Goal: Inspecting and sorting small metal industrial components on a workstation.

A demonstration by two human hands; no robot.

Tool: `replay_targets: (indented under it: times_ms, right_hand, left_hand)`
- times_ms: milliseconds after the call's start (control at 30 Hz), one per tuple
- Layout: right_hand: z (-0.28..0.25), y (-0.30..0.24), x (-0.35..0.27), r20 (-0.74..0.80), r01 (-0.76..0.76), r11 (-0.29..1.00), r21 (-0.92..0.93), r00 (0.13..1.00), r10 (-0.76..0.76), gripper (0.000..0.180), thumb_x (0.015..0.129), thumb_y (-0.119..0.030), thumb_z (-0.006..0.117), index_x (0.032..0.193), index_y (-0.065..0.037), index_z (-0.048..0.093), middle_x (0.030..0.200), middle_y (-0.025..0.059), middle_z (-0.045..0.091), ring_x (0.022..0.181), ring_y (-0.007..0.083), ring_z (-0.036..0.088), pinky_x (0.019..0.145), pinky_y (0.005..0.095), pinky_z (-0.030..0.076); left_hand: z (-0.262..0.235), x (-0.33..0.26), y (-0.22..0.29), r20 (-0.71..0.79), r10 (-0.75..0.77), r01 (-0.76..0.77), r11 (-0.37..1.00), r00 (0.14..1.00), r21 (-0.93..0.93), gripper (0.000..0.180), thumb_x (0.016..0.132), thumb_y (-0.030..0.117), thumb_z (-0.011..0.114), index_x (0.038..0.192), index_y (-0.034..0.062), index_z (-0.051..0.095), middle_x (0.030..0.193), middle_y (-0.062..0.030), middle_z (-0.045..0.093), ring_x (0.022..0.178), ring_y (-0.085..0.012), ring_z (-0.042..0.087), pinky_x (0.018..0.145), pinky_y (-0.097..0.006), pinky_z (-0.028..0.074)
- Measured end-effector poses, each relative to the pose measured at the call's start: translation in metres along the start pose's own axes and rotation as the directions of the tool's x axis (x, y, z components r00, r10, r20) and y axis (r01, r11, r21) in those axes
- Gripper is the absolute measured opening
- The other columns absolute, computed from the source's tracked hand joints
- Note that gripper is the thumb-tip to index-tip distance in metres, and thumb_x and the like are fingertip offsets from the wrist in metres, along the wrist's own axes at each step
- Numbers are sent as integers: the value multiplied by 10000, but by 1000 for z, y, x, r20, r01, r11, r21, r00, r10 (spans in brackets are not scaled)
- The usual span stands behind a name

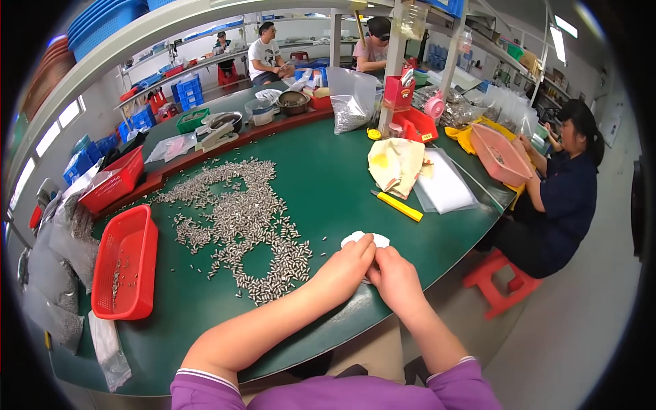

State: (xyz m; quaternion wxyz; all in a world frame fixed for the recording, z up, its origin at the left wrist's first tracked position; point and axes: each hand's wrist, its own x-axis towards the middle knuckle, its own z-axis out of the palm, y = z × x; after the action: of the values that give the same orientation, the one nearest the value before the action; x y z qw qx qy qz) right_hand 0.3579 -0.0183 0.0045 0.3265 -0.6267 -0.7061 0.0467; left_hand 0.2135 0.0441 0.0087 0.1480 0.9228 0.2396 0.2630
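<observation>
My left hand [347, 265] and my right hand [398, 277] meet at the near edge of the green table [328, 171]. Both are closed, fingertips together, on a small white piece [381, 240] that looks like paper or cloth. The hands cover most of it, so its kind is unclear. Left of them lies a wide, loose spread of small silvery metal pins [253, 205], with a few strays near my left hand. Beyond my hands rests a yellow utility knife [398, 206].
A red basket [147, 273] with a few pins stands at the left, beside filled clear bags [58, 287]. Past the knife lie a stained cloth [393, 164] and flat plastic bags [447, 184]. At right a person [560, 198] sits by a pink basket [502, 156].
</observation>
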Motion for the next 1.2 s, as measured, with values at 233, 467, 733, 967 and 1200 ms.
replay_targets:
  times_ms: [233, 467, 733, 967, 1200]
  right_hand:
    - [1, -5, -3, -31, 67, 996, -54, 997, -68, 156, 778, -81, 633, 900, -13, 562, 875, 149, 555, 799, 354, 578, 688, 450, 485]
    - [10, -2, -3, -88, 16, 998, -65, 996, -22, 138, 815, -97, 602, 895, -25, 516, 856, 191, 590, 738, 384, 616, 626, 459, 500]
    - [-2, 8, 24, -145, 54, 950, -307, 984, -103, 293, 725, -276, 753, 664, -71, 554, 721, 90, 573, 655, 301, 581, 569, 412, 460]
    - [-10, -67, 74, -340, 324, 927, -190, 864, -371, 139, 715, -137, 735, 785, -110, 619, 889, 49, 557, 835, 270, 555, 731, 404, 444]
    - [72, -120, 92, 112, 502, 864, 26, 858, -502, 71, 712, -108, 686, 773, -123, 653, 884, 48, 582, 915, 271, 552, 782, 412, 425]
  left_hand:
    - [7, -10, 7, 10, 67, -67, 964, 998, 257, 463, 766, 49, 510, 1164, -183, 453, 1258, -317, 454, 922, -352, 573, 763, -355, 534]
    - [-13, -28, 31, 134, 51, -72, 984, 990, 162, 361, 780, 25, 495, 1116, -109, 498, 1249, -284, 487, 934, -358, 622, 770, -367, 544]
    - [-120, -88, 19, -154, -76, 83, 996, 985, 42, 239, 828, 73, 618, 1065, 52, 601, 1258, -155, 541, 1094, -334, 571, 891, -391, 500]
    - [-173, -157, -35, -161, -779, 367, 453, 606, -812, 316, 1009, 266, 399, 1111, 14, 561, 1012, -66, 606, 709, -91, 576, 551, -223, 494]
    - [-127, -170, -63, 115, -723, 147, -18, 681, -989, 543, 1012, 476, 256, 1101, 17, 532, 908, -72, 588, 570, -84, 487, 379, -192, 336]
